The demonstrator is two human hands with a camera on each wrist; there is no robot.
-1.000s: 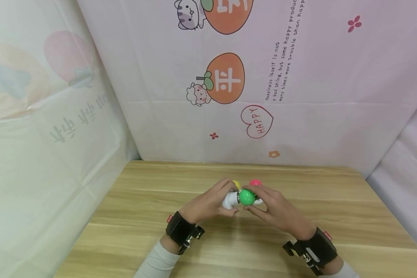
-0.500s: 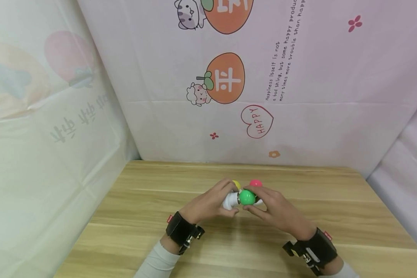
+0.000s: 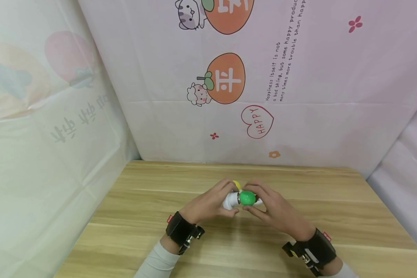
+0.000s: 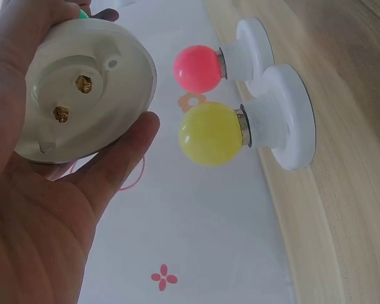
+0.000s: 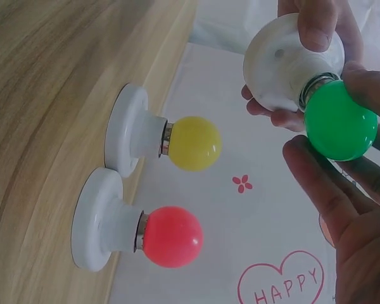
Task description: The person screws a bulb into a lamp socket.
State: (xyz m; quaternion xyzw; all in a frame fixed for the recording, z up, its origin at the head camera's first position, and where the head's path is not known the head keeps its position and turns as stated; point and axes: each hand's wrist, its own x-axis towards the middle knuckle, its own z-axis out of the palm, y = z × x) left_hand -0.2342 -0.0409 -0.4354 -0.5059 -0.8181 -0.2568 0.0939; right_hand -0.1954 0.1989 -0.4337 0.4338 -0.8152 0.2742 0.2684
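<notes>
My left hand (image 3: 213, 201) grips a white lamp holder (image 4: 123, 76) by its round base, tipped so its hollow underside with two brass screws faces the left wrist camera. A green light bulb (image 5: 341, 120) sits at the mouth of that holder, its metal collar partly showing. With thumb and fingers my right hand (image 3: 276, 208) holds the green bulb from the other side. Both hands are raised over the table, in front of two more lamp holders. One bears a yellow bulb (image 4: 210, 134), the other a red-pink bulb (image 5: 173, 237); in the head view the hands hide most of these.
Two white lamp holders (image 4: 290, 117) stand upright side by side on the wooden table (image 3: 153, 231), just beyond the hands. A printed white cloth (image 3: 166, 127) hangs behind the table's far edge, with more cloth at both sides.
My right fingers have shifted slightly around the green bulb, which has turned a little. They now cover the red-pink bulb in the head view. The left hand stays in place.
</notes>
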